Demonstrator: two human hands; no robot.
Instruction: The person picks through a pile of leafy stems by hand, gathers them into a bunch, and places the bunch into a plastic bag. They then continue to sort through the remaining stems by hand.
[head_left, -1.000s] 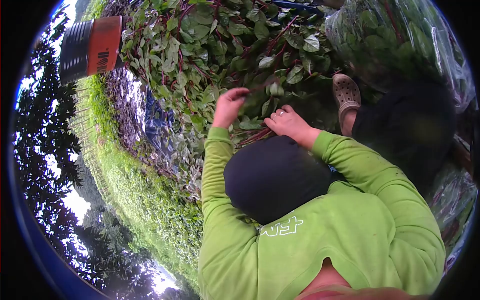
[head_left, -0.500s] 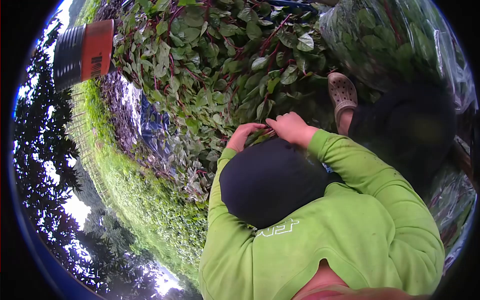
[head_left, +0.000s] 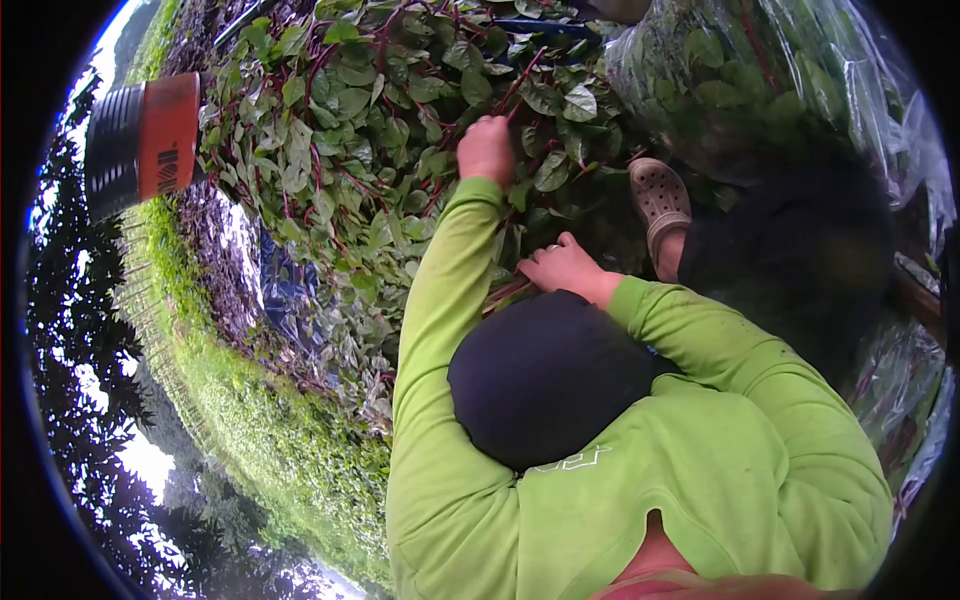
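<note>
My left hand (head_left: 487, 150) reaches up into a large heap of red-stemmed leafy greens (head_left: 350, 105), which look like Malabar spinach. Its fingers are closed at the lower end of a red stem (head_left: 527, 78). Just above my dark-clad knee (head_left: 550, 375), my right hand (head_left: 568, 272) is closed on a small bunch of stems (head_left: 508, 293), their cut-looking ends pointing left. Part of that bunch is hidden by the fingers and the knee. A ring shows on one right finger.
At the upper left stands a black and orange bucket (head_left: 165, 140). Clear plastic (head_left: 850, 60) covers more greens at the upper right. My foot in a brown clog (head_left: 660, 200) rests beside the heap. Blue sheeting (head_left: 285, 285) and a green field lie to the left.
My left hand has left the bunch by my right hand and moved up and away into the heap, onto a stem. My right hand stays near the knee; the view has shifted slightly.
</note>
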